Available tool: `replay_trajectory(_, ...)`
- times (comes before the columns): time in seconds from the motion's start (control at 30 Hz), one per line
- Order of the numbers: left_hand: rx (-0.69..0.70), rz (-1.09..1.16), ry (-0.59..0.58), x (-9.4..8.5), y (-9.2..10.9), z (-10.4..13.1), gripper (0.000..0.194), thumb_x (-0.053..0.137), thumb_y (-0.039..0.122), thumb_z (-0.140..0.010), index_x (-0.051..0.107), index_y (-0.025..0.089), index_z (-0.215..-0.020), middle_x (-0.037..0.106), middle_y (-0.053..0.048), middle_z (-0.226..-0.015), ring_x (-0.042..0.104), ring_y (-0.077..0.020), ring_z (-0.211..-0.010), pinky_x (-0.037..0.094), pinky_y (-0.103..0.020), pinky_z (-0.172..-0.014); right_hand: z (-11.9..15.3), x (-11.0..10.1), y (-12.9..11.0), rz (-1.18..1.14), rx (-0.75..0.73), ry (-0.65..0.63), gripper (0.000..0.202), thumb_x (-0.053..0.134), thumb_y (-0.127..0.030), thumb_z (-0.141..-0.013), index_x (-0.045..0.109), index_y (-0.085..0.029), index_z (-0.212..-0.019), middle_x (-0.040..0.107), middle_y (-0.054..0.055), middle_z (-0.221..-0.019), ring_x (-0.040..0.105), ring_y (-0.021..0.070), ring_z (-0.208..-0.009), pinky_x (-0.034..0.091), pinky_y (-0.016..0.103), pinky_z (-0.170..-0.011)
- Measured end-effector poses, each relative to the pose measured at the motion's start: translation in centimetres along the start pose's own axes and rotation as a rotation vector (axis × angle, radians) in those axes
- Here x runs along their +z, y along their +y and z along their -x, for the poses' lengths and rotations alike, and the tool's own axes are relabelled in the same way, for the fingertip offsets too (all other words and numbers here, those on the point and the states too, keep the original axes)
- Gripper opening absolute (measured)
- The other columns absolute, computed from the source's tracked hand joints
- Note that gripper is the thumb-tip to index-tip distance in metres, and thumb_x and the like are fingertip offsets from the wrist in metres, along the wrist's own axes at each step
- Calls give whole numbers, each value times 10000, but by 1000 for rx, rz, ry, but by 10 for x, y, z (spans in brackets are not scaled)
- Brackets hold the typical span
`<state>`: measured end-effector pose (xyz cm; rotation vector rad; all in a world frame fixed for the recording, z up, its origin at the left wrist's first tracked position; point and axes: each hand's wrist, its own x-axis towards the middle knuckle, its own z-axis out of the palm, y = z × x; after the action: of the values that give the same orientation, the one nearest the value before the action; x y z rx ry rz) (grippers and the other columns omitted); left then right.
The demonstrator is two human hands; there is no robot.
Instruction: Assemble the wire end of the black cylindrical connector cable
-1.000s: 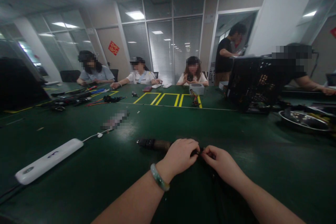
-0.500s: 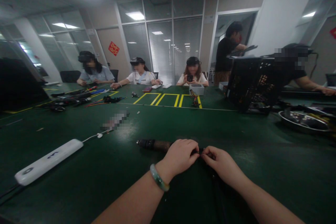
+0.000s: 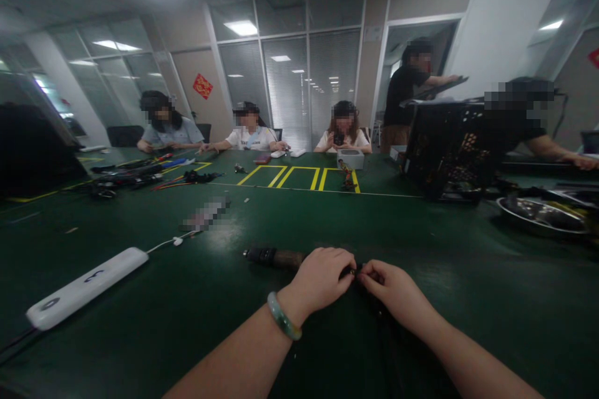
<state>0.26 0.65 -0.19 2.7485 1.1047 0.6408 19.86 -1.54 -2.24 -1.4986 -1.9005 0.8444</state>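
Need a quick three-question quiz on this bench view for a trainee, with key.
1. True or false: the green bangle is on the wrist of the left hand.
2. Which stands to the right of the right hand?
a) long white case
b) metal bowl
c) red diamond sign
3. Fill in: the shiny tip of the dark tool points to the ____.

Key: 1 true; 2 b; 3 left

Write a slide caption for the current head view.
Left hand and right hand meet at a small dark part beside a dark, elongated tool on a green table.
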Motion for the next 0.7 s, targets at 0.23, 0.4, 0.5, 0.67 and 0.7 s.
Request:
replay_trajectory(0.23, -9, 10, -3, -2, 1, 0, 102, 594, 196, -850, 574, 221, -947, 631, -4, -1061, 584, -193, -992, 425, -353, -920, 2, -1, -2, -12, 20, -27, 191, 523, -355, -892, 660, -225, -863, 691, -12, -807, 630, 159, -720, 400, 237, -594)
replay_trajectory(0.4, -26, 5, -10, -2, 2, 0, 151, 599, 222, -851, 570, 221, -998, 625, -17, -1080, 584, -201, -1004, 428, -359, -923, 2, -2, -3, -10, 24, -32, 197, 520, -355, -891, 660, -219, -865, 692, -7, -805, 628, 160, -711, 401, 239, -596)
replay_trajectory(0.5, -40, 14, -1, -2, 2, 0, 185, 612, 224, -837, 561, 216, -1014, 622, -24, -1089, 585, -203, -1003, 432, -355, -922, 2, -3, -5, 2, 22, -22, 193, 522, -344, -886, 660, -215, -850, 686, -7, -787, 626, 159, -706, 395, 240, -591)
replay_trajectory(0.67, -29, 9, -9, -2, 2, 0, 120, 593, 201, -847, 572, 217, -964, 626, -15, -1083, 584, -198, -1008, 426, -350, -927, 2, -3, -7, 10, 33, -29, 199, 513, -346, -890, 659, -214, -867, 685, -2, -796, 622, 161, -707, 397, 240, -589)
replay_trajectory(0.7, -32, 12, -6, -2, 2, 0, 141, 597, 204, -844, 570, 217, -982, 624, -19, -1087, 584, -200, -1007, 427, -352, -926, 2, -3, -6, 9, 30, -29, 198, 511, -344, -891, 658, -213, -865, 684, -2, -797, 622, 161, -708, 398, 240, -592)
